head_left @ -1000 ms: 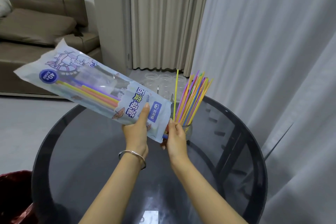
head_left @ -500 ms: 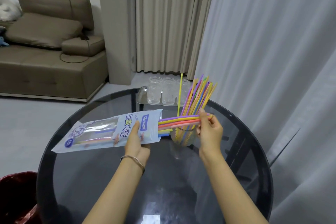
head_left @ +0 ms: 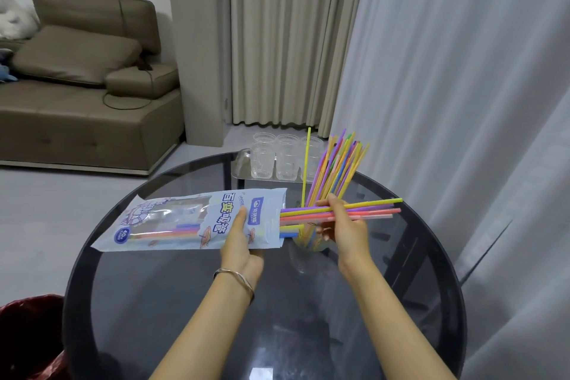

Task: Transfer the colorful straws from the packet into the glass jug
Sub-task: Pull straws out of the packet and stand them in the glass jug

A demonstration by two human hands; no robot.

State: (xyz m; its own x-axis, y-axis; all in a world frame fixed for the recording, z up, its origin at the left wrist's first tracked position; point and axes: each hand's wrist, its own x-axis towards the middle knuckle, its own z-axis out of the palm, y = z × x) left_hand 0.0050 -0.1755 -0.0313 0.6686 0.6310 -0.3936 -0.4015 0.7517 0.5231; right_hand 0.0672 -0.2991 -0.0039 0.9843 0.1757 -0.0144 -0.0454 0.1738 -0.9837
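Right hand (head_left: 342,227) grip pinching straw bundle (head_left: 364,210) half out of packet (head_left: 197,219); left hand (head_left: 242,241) grip clamps packet. Jug (head_left: 303,244) w/ straws just below. Risk: loose straws slip out, or bundle knocks standing ones

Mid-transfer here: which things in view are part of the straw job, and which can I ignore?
In the job:
- packet, held by the left hand
- straws pinched in the right hand
- glass jug with straws already standing in it

Just lying about:
- glasses on a tray
- sofa
- red bin
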